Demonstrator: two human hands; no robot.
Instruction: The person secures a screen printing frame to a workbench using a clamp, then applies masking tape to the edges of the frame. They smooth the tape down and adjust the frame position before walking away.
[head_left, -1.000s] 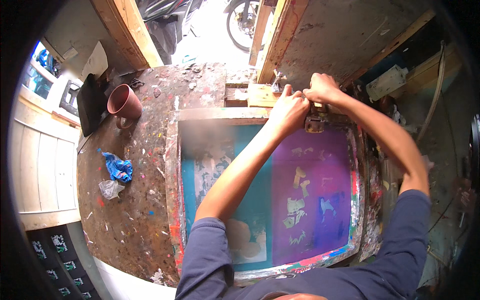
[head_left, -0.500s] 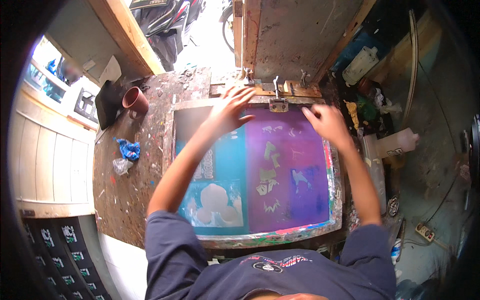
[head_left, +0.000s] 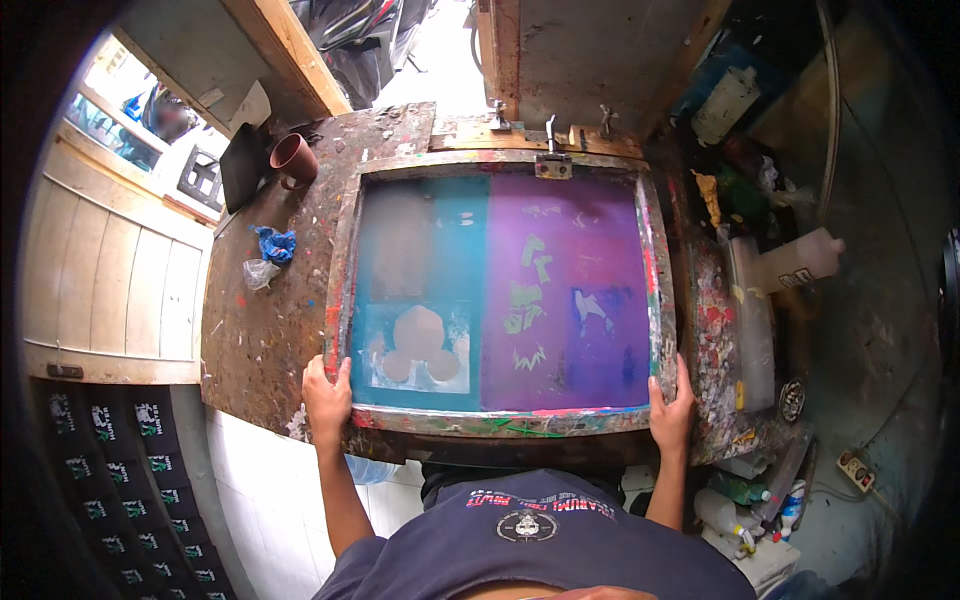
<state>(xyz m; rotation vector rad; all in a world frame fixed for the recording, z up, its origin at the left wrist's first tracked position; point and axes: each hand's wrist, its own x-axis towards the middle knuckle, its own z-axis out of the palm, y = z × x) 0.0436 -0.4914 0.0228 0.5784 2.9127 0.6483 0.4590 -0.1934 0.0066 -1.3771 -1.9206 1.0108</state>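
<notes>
A paint-smeared screen printing frame (head_left: 342, 260) lies on the stained workbench (head_left: 245, 340), its mesh teal on the left half and purple on the right, with pale stencil shapes (head_left: 420, 335). My left hand (head_left: 328, 395) grips the frame's left side at the near corner, fingers closed round the edge. At the opposite near corner, my right hand (head_left: 672, 405) holds the frame's right side in the same way. A metal clamp (head_left: 553, 165) on a wooden bar sits over the middle of the frame's far edge.
A red mug (head_left: 292, 158), a blue crumpled bag (head_left: 274, 244) and clear plastic (head_left: 260, 273) lie on the bench's left. Pale containers (head_left: 790, 262), bottles (head_left: 740, 495) and a power strip (head_left: 856, 470) are at the right. Dark printed pieces (head_left: 120, 470) lie at lower left; a doorway shows motorbikes (head_left: 360, 50).
Both my hands have left the clamp area at the far edge, come down toward me and spread to the frame's two sides, closing on its near corners.
</notes>
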